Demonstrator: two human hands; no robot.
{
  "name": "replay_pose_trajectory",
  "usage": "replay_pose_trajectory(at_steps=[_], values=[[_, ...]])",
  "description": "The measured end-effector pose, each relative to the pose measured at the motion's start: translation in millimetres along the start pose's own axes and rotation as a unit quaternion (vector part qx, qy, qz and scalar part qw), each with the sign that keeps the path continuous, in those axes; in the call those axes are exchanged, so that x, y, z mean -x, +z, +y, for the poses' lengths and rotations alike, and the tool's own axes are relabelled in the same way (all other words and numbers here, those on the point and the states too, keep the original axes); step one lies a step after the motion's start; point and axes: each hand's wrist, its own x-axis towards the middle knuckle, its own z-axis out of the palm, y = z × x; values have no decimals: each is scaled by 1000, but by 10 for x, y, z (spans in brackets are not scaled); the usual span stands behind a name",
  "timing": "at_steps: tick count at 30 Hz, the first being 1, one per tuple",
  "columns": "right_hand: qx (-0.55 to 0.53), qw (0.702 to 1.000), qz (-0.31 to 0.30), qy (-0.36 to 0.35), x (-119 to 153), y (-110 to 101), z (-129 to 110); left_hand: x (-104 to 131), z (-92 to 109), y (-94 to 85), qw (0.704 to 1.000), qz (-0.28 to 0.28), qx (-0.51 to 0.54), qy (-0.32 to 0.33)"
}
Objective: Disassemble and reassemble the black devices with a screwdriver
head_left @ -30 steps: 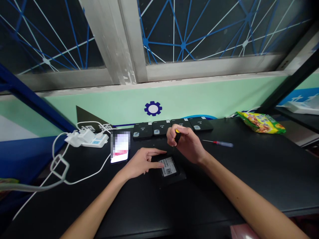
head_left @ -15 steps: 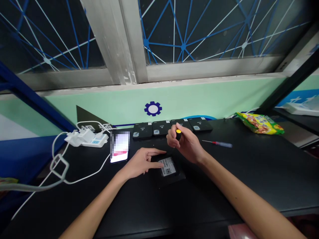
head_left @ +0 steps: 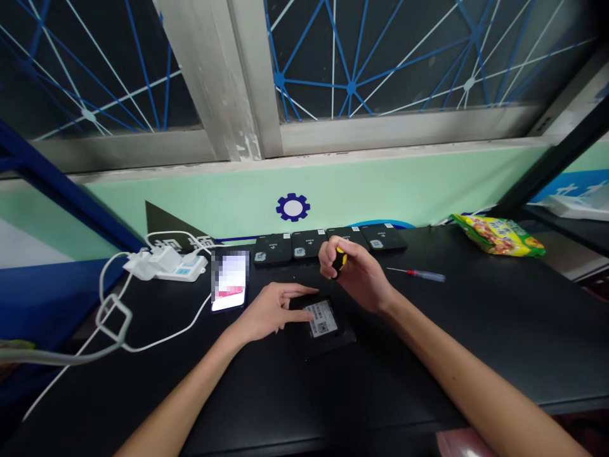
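Note:
A flat black device (head_left: 345, 334) with a white printed label (head_left: 323, 318) lies on the black table below my hands. My left hand (head_left: 273, 311) rests at its left side, thumb stretched over the label and index finger reaching along the far edge. Its fingers are apart, steadying the device. Above the device's far right part, my right hand (head_left: 354, 270) is closed around the black-and-yellow handle of a screwdriver (head_left: 339, 261), held upright. The thin shaft below the fist barely shows, and I cannot make out where its tip touches.
Several flat black boxes (head_left: 273, 249) line the wall. Left are a lit phone (head_left: 229, 279), a white power strip (head_left: 183, 270) and loose white cables (head_left: 166, 346). Right lie a second screwdriver (head_left: 428, 276) with a clear handle and a yellow-green snack bag (head_left: 499, 236).
My right hand has rotated slightly around the screwdriver handle, so more of its yellow and black side shows. My left hand and the device hold still.

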Motion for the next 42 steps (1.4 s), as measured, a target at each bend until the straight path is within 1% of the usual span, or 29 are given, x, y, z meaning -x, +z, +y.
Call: replay_pose_trajectory(at_steps=[3, 7, 9, 12, 16, 18, 23, 25, 27, 32, 36, 39, 42], values=[[21, 1000, 3, 1, 1, 15, 19, 3, -9, 1, 1000, 3, 3, -3], [3, 1000, 10, 13, 4, 51, 44, 8, -9, 1, 1000, -12, 16, -2], [10, 1000, 6, 16, 4, 62, 45, 12, -5, 1, 1000, -17, 20, 2], [27, 999, -13, 18, 13, 68, 34, 15, 2, 2, 1000, -20, 21, 3], [5, 998, -52, 31, 41, 66, 25, 12, 4, 3, 1000, -20, 17, -3], [-1, 998, -53, 28, 49, 57, 33, 8, 2, 1, 1000, -22, 18, -1], [60, 997, -47, 14, 31, 33, 56, 10, 8, -4, 1000, -21, 5, 13], [74, 996, -45, 11, 25, 34, 59, 22, 23, 7, 999, -12, -15, 29], [67, 997, -40, 12, 27, 41, 62, 37, 42, 30, 998, 9, -44, 52], [32, 999, -33, 9, 41, 62, 41, 54, 69, 120, 983, 100, -128, 83], [-5, 1000, -20, 7, 41, 83, -38, 48, 66, 172, 972, 150, -128, 127], [-18, 1000, -9, 7, 34, 87, -78, 45, 58, 194, 968, 157, -126, 148], [-9, 1000, -12, 10, 28, 68, -55, 39, 40, 207, 969, 137, -139, 151]])
